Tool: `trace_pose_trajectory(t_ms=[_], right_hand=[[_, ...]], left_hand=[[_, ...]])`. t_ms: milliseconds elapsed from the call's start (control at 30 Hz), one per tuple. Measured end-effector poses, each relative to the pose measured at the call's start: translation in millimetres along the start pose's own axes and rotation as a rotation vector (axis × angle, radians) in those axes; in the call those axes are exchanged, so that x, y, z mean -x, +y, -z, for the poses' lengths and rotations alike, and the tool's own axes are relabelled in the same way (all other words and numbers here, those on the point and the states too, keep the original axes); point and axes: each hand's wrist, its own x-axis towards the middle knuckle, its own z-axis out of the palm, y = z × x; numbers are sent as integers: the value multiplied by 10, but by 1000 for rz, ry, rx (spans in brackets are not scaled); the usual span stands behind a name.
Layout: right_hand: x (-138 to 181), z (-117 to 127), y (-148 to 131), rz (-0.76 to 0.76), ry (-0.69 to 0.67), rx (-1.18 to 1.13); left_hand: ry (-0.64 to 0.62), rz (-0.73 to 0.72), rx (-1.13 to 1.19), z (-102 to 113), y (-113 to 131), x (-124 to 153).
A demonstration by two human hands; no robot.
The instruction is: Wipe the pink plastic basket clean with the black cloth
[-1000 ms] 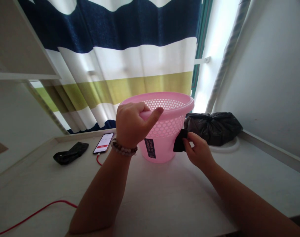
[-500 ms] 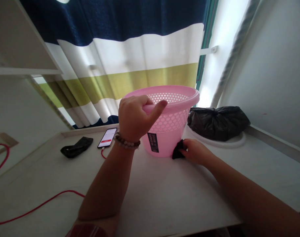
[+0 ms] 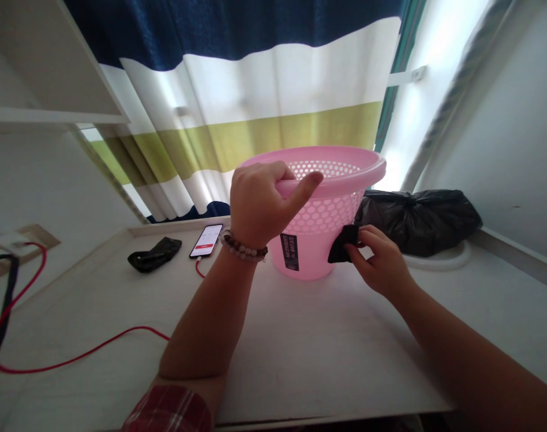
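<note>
A pink plastic wastebasket (image 3: 309, 255) stands upright on the white tabletop, its upper wall perforated and a dark label on its front. My left hand (image 3: 264, 201) is closed over the near-left part of its rim, with the thumb lying along the outside. At the basket's right side, my right hand (image 3: 381, 258) pinches a small black cloth (image 3: 343, 245), which lies against the outer wall. The basket's bottom inside is hidden from me.
Behind on the right, a tied black plastic bag (image 3: 421, 222) rests on a round white lid (image 3: 444, 258). A crumpled black plastic piece (image 3: 154, 254) and a phone (image 3: 206, 241) lie on the left. A red cable (image 3: 75, 360) loops across the table's left side. A striped curtain (image 3: 255, 84) hangs behind.
My right hand has moved up the basket's right side with the black cloth, from near its base to mid-wall. My left hand keeps its hold on the rim. The view has shifted slightly.
</note>
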Motion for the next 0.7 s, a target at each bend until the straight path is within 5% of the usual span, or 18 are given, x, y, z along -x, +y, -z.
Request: trace_pose_trajectory(t_ms=[367, 700], right_hand=[[114, -209, 236, -169, -545, 119], [60, -134, 201, -180, -374, 87]], left_hand=[[3, -18, -19, -9, 3, -1], [15, -24, -33, -26, 3, -3]])
